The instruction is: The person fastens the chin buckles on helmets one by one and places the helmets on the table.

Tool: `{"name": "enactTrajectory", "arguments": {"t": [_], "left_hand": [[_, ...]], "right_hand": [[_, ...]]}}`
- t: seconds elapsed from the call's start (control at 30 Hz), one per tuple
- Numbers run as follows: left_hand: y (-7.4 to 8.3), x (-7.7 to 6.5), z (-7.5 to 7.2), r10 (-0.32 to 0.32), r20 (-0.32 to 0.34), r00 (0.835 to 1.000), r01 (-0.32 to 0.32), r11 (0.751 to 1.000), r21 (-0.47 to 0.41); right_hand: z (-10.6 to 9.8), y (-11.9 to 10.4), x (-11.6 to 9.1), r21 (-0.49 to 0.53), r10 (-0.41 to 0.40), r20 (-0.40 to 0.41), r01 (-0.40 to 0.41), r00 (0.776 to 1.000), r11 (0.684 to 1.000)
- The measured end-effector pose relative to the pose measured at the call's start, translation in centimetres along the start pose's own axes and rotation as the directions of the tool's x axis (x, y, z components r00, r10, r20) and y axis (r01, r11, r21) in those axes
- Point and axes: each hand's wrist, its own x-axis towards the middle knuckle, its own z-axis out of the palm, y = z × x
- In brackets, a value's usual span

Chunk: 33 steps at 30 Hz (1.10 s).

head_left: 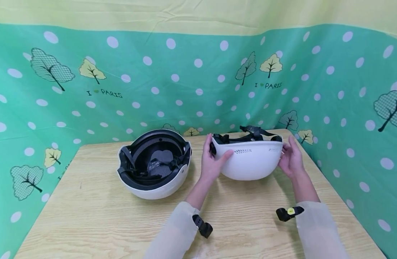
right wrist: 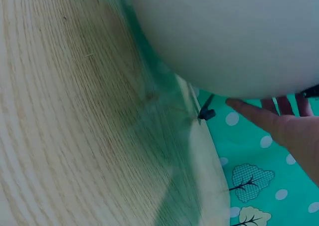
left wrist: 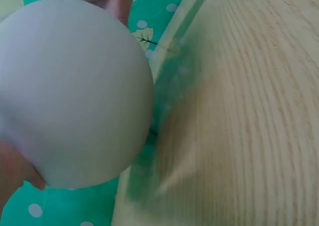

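Note:
A white helmet point(head_left: 250, 162) with a smooth shell and small vent slots is held upside down over the right part of the table, black straps point(head_left: 254, 133) showing along its rim. My left hand point(head_left: 212, 158) grips its left end, thumb across the near side of the shell. At the opposite end, my right hand point(head_left: 292, 158) holds the helmet, partly hidden behind it; its fingers point(right wrist: 249, 113) reach along the shell in the right wrist view. To the left, a second white helmet point(head_left: 153, 194) lies upside down on the table, showing black padding and straps inside.
The light wooden table point(head_left: 98, 216) has its back edge against a green dotted cloth point(head_left: 185, 82) with tree prints. More cloth point(head_left: 356, 136) hangs along the right side. Black camera bands sit on the left sleeve point(head_left: 175, 230) and right sleeve point(head_left: 318, 230).

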Motion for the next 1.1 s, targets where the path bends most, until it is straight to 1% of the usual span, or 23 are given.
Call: {"name": "enactTrajectory", "arguments": {"t": [0.13, 0.2, 0.27, 0.37, 0.47, 0.57, 0.67, 0.77, 0.83, 0.97, 1.03, 1.1], "left_hand": [[-0.4, -0.2, -0.2, -0.013, 0.037, 0.999, 0.015, 0.998, -0.066], [-0.7, -0.2, -0.4, -0.025, 0.05, 0.998, 0.03, 0.995, -0.096], [-0.9, -0.2, -0.6, -0.025, 0.061, 0.998, 0.033, 0.991, -0.126], [-1.1, -0.3, -0.8, -0.011, 0.075, 0.997, 0.021, 0.991, -0.132], [-1.0, -0.4, -0.9, 0.017, 0.076, 0.997, -0.007, 0.99, -0.139], [-1.0, -0.6, -1.0, 0.054, 0.063, 0.997, -0.044, 0.987, -0.151], [-1.2, -0.6, -1.1, 0.093, 0.055, 0.994, -0.083, 0.983, -0.161], [-1.4, -0.7, -1.2, 0.096, 0.052, 0.994, -0.087, 0.984, -0.157], [-1.5, -0.8, -1.2, 0.089, 0.05, 0.995, -0.08, 0.984, -0.16], [-1.7, -1.1, -1.4, 0.083, 0.055, 0.995, -0.073, 0.984, -0.164], [-1.8, -1.3, -1.5, 0.08, 0.056, 0.995, -0.07, 0.984, -0.163], [-1.9, -1.5, -1.5, 0.077, 0.054, 0.996, -0.068, 0.985, -0.16]], "right_hand": [[0.2, 0.3, 0.1, 0.053, -0.052, -0.026, 0.053, 0.998, 0.997], [0.3, 0.5, 0.2, 0.055, -0.062, -0.031, 0.064, 0.998, 0.996], [0.3, 0.7, 0.2, 0.068, -0.055, -0.034, 0.057, 0.998, 0.996], [0.3, 1.0, 0.1, 0.077, -0.036, -0.042, 0.04, 0.998, 0.996], [0.3, 1.1, 0.0, 0.059, -0.03, -0.048, 0.033, 0.998, 0.998], [0.5, 1.2, -0.1, 0.056, -0.046, -0.054, 0.05, 0.997, 0.997], [0.6, 1.3, -0.2, 0.085, -0.071, -0.053, 0.075, 0.996, 0.994], [0.6, 1.5, -0.3, 0.132, -0.077, -0.044, 0.082, 0.996, 0.988], [0.5, 1.7, -0.4, 0.172, -0.073, -0.013, 0.075, 0.997, 0.982], [0.6, 2.1, -0.5, 0.199, -0.122, 0.02, 0.115, 0.992, 0.973], [0.7, 2.2, -0.5, 0.184, -0.149, -0.005, 0.147, 0.989, 0.972], [0.8, 2.4, -0.5, 0.182, -0.155, -0.035, 0.159, 0.987, 0.97]]}}
